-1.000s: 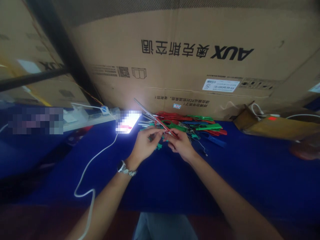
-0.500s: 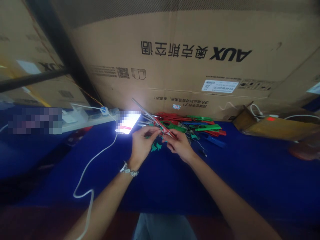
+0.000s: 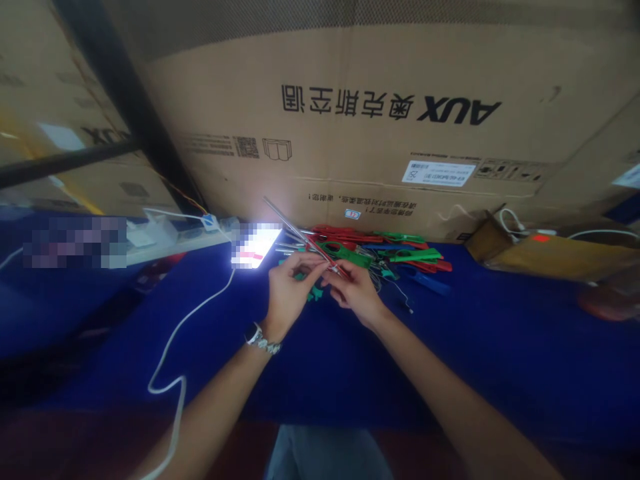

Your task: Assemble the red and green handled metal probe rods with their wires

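Between my two hands is a red long-necked lighter, its thin metal tube slanting up to the left. My right hand is closed around the red handle end. The fingers of my left hand are pinched together at the handle beside the right fingertips; any small part between them is too small to make out. Just behind the hands lies a pile of similar lighters with red, green and blue handles. Small green plastic pieces lie under my left hand. A thin wire trails from the pile on the right.
A lit phone with a white cable is left of the pile. Behind stands a large cardboard box. A power strip lies at left, a cut-down carton at right. Blue cloth covers the table.
My left hand has shifted slightly right and turned, its fingertips now nearer my right hand on the lighter. My right hand has barely moved, still holding the handle.
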`<control>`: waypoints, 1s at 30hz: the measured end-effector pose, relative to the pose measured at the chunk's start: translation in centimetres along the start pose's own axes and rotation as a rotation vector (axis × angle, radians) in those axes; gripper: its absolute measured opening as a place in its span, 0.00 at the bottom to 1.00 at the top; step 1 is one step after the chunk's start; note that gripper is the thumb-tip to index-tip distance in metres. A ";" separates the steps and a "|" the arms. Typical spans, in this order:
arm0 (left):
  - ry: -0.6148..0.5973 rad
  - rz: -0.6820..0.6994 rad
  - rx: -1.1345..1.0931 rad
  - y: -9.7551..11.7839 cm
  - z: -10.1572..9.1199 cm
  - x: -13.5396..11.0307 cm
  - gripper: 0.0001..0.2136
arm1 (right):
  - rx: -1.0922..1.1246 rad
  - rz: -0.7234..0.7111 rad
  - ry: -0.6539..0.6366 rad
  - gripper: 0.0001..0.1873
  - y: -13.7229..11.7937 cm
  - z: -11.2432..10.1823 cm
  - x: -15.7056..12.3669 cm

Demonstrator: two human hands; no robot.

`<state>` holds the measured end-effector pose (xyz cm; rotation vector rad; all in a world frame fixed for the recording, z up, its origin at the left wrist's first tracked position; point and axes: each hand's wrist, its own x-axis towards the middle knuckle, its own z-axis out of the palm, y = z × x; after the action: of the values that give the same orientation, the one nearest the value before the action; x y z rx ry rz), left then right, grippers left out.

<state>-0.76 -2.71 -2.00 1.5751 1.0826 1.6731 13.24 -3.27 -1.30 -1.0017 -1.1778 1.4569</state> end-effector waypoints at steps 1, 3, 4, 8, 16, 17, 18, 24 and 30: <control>-0.042 0.005 0.000 0.0 -0.2 0.1 0.08 | 0.003 -0.002 0.003 0.22 -0.1 0.0 0.0; -0.113 0.020 0.012 -0.1 -0.5 0.2 0.08 | 0.009 -0.001 0.003 0.21 -0.2 0.0 0.0; -0.130 0.028 0.029 -0.1 -0.7 0.3 0.07 | 0.012 0.003 0.000 0.21 -0.2 0.0 -0.1; -0.055 0.056 0.144 -0.1 -0.9 0.3 0.05 | 0.020 0.015 -0.023 0.22 -0.4 0.2 -0.3; -0.001 0.156 0.297 -0.1 -1.1 0.6 0.03 | 0.004 -0.002 -0.015 0.21 -0.3 0.0 -0.1; -0.007 0.152 0.299 -0.1 -1.1 0.6 0.03 | -0.005 -0.002 -0.019 0.21 -0.2 0.0 -0.1; -0.008 0.142 0.292 -0.1 -1.1 0.7 0.03 | -0.013 -0.004 -0.023 0.21 -0.1 0.0 -0.1; 0.051 -0.036 0.150 -0.3 -0.7 0.8 0.01 | -0.040 -0.019 -0.027 0.21 0.0 0.2 -0.2; 0.193 -0.185 0.067 -0.8 -0.1 0.7 0.10 | -0.051 -0.030 -0.030 0.21 0.0 0.4 -0.1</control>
<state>-1.04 -1.75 -2.38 1.3288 1.3514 1.7029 12.91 -3.43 -1.27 -0.9955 -1.2518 1.4289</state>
